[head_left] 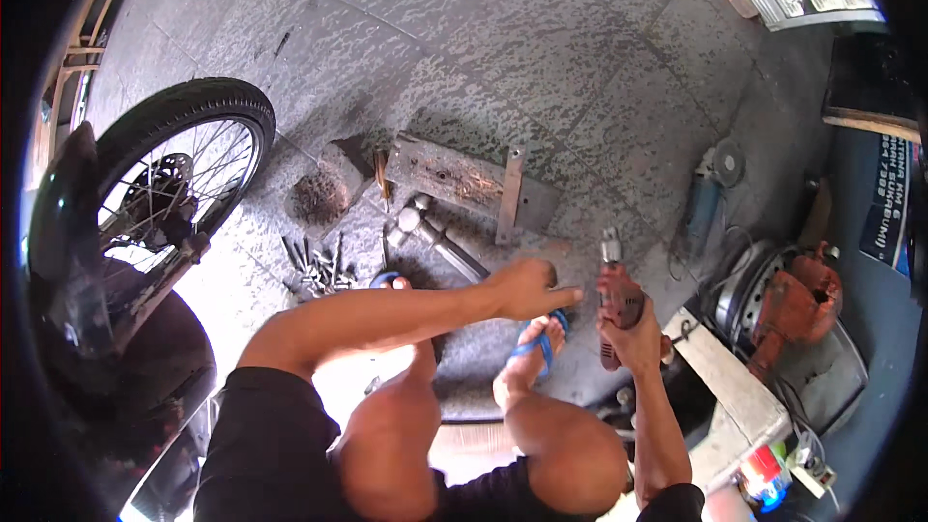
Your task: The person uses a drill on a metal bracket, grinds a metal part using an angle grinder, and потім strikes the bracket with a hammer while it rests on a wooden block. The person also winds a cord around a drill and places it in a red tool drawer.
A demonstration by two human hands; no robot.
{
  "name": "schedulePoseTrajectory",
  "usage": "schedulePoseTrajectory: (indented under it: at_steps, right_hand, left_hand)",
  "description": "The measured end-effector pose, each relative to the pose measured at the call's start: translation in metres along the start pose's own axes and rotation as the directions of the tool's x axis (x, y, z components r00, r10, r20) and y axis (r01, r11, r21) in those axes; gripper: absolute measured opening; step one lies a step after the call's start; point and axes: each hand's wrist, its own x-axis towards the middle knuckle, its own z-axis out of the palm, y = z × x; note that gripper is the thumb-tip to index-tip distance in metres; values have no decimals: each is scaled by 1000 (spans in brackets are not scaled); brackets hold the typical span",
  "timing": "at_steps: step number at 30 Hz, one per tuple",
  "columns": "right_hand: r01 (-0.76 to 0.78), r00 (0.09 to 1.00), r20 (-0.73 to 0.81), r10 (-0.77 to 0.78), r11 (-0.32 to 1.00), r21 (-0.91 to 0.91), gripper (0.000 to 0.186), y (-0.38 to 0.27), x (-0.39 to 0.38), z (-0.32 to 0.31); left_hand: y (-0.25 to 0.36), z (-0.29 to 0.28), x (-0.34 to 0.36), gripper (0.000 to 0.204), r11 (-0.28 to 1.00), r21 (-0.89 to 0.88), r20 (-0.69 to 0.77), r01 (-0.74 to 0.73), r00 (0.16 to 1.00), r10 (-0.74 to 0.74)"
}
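Observation:
My right hand (pixel 635 336) is wrapped round the handle of a red power drill (pixel 620 298), its silver chuck pointing away from me. Just left of the drill is my left hand (pixel 527 290), fingers mostly curled and one digit stretched toward the tool without clearly touching it. Anything inside that fist is hidden. Beyond my hands, a flat metal strip with holes (pixel 510 195) lies across a worn, heavy plate (pixel 440 172) on the floor. A hammer (pixel 449 246) rests between the plate and my sandalled feet.
Several bolts and slim tools (pixel 319 273) lie beside a rough, hollowed block (pixel 321 201). A motorcycle wheel (pixel 224 169) stands at left. To the right are an angle grinder (pixel 704 203), a red bench vise (pixel 797 304) and a pale wooden bench (pixel 725 367) with cables.

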Motion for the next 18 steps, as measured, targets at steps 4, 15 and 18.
schedulePoseTrajectory:
  at_steps: [4, 15, 18]
  right_hand:
    - [-59, 962, 255, 101, 984, -167, 68, -152, -25, -27]
    - [303, 886, 464, -3, 761, -573, 102, -342, -114, -109]
    - [321, 877, 478, -36, 784, -531, 94, -343, -102, -97]
  left_hand:
    - [68, 33, -1, 41, 484, -836, 180, 259, 962, -203]
    - [209, -75, -70, 28, -509, -859, 287, 56, 876, -389]
    - [200, -104, -70, 31, -591, -806, 291, 34, 893, -344]
